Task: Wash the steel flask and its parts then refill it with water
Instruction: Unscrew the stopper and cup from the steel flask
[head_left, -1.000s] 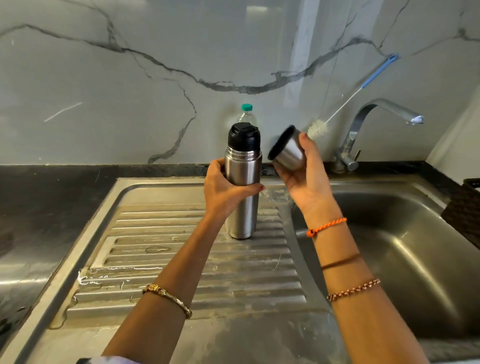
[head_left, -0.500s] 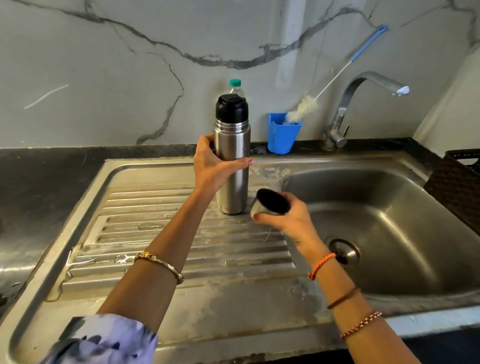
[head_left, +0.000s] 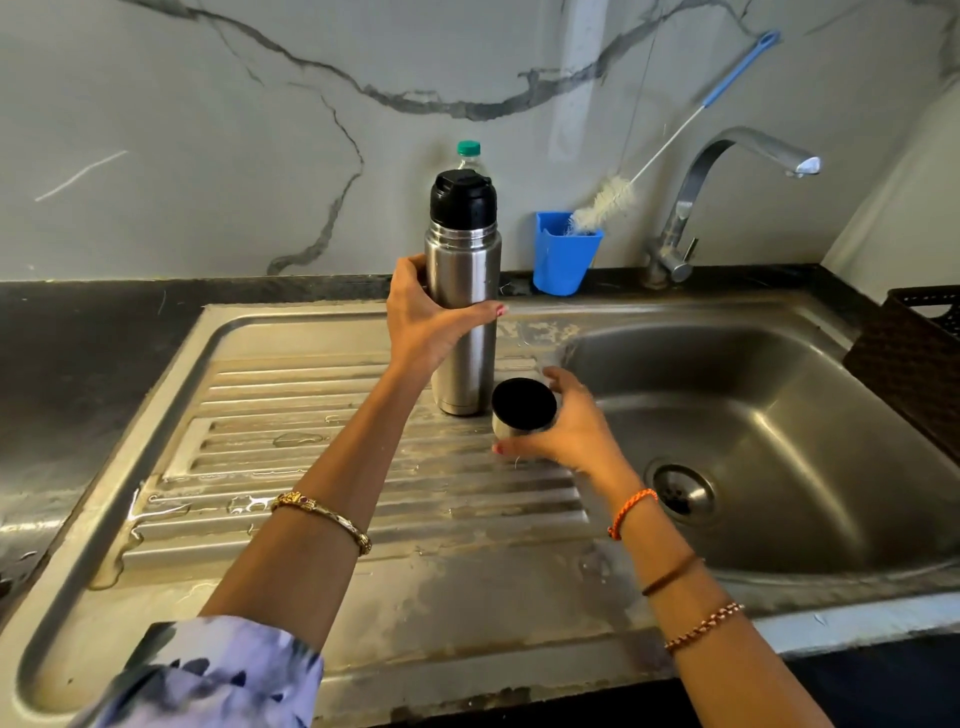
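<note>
Flask (head_left: 464, 312) upright in left hand (head_left: 423, 317); right hand (head_left: 566, 431) holds cup (head_left: 522, 410).

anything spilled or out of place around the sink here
Small puddles of water lie on the drainboard, with more along its left edge. The flask stands upright in the left hand, and its cup sits mouth up in the right hand. Nothing else stands out.

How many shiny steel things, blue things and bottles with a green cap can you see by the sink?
Shiny steel: 3, the flask, the cup, the tap
Blue: 2, the holder, the brush handle
Green-capped bottle: 1
Total: 6
</note>
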